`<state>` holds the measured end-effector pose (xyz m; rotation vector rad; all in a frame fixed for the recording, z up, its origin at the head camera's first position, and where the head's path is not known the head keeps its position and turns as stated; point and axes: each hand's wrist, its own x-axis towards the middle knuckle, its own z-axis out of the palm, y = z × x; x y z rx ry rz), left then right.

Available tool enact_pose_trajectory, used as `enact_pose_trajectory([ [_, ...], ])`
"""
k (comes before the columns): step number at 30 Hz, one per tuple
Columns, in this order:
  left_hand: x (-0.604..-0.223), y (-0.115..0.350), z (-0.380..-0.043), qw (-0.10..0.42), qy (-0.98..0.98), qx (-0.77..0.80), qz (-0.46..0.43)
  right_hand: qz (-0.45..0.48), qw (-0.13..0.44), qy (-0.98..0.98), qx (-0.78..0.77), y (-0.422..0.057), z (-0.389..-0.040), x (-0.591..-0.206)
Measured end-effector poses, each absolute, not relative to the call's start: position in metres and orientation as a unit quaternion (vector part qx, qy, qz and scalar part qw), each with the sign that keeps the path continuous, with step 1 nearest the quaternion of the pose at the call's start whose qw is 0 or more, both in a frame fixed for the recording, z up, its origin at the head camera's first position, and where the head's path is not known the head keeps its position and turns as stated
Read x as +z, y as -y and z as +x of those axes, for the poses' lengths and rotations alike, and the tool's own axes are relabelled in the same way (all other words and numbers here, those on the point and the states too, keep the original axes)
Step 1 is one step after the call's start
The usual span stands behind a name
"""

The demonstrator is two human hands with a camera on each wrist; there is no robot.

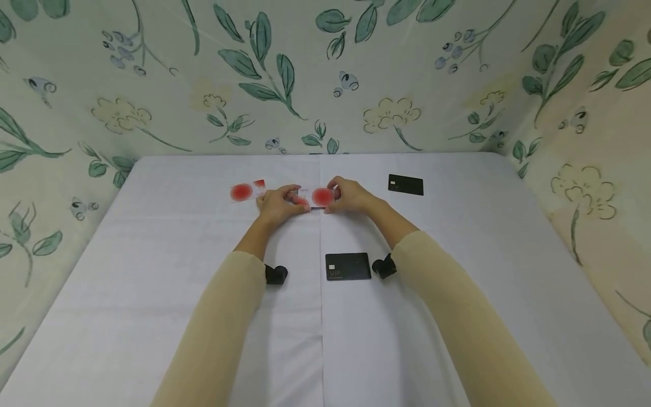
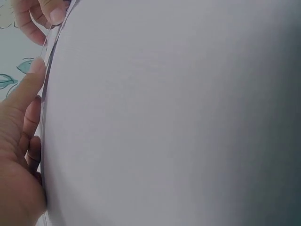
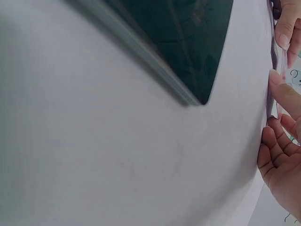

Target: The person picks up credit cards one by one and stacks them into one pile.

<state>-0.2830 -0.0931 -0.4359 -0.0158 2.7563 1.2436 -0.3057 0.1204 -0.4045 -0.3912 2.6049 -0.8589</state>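
Observation:
Near the far part of the white table, my left hand (image 1: pixel 277 204) and right hand (image 1: pixel 353 196) hold a small pale card with red round patches (image 1: pixel 322 197) between them. Thumb and fingers of the left hand are at its left end, those of the right hand at its right end. In the left wrist view the left hand (image 2: pixel 19 146) shows at the left edge; in the right wrist view the right hand (image 3: pixel 284 155) is at the right edge. A similar red-and-white card (image 1: pixel 241 192) lies just left of the left hand, partly hidden by it.
A black VIP card (image 1: pixel 348 267) lies on the white-covered table (image 1: pixel 152 282) between the forearms; it looks like a stack (image 3: pixel 188 52) in the right wrist view. Another black VIP card (image 1: pixel 406 185) lies far right. Black wrist devices (image 1: pixel 276 275) sit by the sleeves. A leaf-patterned wall (image 1: pixel 305 68) stands behind.

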Motion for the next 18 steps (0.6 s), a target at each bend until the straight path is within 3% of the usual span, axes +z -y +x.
enact_pose_trajectory([
  [18, -0.437, 0.096, -0.273, 0.07, -0.893, 0.444, 0.03, -0.161, 0.18, -0.917, -0.319, -0.131, -0.293, -0.399],
])
